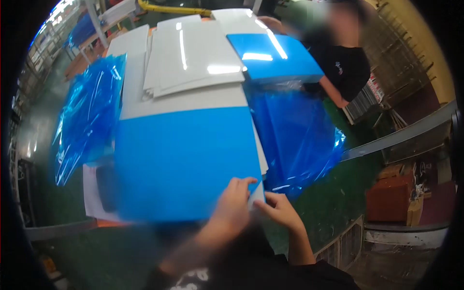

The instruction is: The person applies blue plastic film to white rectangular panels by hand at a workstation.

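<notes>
A large flat sheet with a bright blue surface (188, 159) lies in front of me, overlapping white sheets. At its near right corner a small white patch (257, 194) shows beside the blue. My left hand (234, 200) is over that corner, fingers bent and pinched at the blue layer, which looks like thin film. My right hand (281, 211) grips the corner's right edge, thumb on top and fingers at the side. Motion blurs my left wrist and the near edge of the sheet.
Glossy white sheets (193, 53) are stacked beyond. Crumpled blue film hangs at the left (92, 116) and lies at the right (295, 140). Another blue-topped stack (275, 55) stands at the far right, beside a person in a black shirt (345, 72). A metal rail (401, 135) runs at the right.
</notes>
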`<action>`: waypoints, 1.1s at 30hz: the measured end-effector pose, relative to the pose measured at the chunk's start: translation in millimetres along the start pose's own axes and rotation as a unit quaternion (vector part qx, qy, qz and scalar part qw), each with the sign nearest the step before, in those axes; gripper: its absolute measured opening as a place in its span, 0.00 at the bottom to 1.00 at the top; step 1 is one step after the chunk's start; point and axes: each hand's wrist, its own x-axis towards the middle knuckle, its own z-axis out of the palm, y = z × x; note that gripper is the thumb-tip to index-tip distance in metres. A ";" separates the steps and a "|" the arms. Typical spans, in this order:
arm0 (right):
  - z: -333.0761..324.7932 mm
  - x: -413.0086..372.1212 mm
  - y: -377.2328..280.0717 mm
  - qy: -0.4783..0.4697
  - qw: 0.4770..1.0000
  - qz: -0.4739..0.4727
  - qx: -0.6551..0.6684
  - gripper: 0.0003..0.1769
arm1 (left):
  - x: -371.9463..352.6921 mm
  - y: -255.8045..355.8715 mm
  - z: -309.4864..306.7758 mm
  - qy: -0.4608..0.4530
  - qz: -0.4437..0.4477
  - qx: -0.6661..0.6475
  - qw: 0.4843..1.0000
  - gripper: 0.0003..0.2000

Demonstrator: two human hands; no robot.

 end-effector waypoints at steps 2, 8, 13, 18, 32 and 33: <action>-4.1 8.4 28.7 -0.004 0.996 -0.017 -0.090 0.18 | 9.5 -7.3 -15.1 -0.019 -0.045 -0.077 0.996 0.16; -0.2 14.2 36.9 -0.030 0.997 -0.026 -0.063 0.25 | 17.9 -19.0 -84.0 0.052 -0.194 -0.554 0.808 0.16; 4.2 11.9 25.4 -0.025 0.999 0.025 0.001 0.28 | 15.3 -48.2 -130.1 0.123 -0.105 -0.730 0.664 0.19; 10.1 11.8 27.4 0.001 0.995 0.062 0.078 0.29 | 15.9 -38.0 -194.1 0.171 -0.066 -0.717 0.673 0.20; 10.4 15.0 35.8 0.017 0.992 0.040 0.121 0.25 | -77.0 -37.4 -428.2 0.054 0.133 -0.722 0.677 0.22; 9.7 15.5 40.4 0.023 0.993 0.042 0.106 0.25 | -89.3 -32.9 -441.1 0.048 0.136 -0.709 0.690 0.22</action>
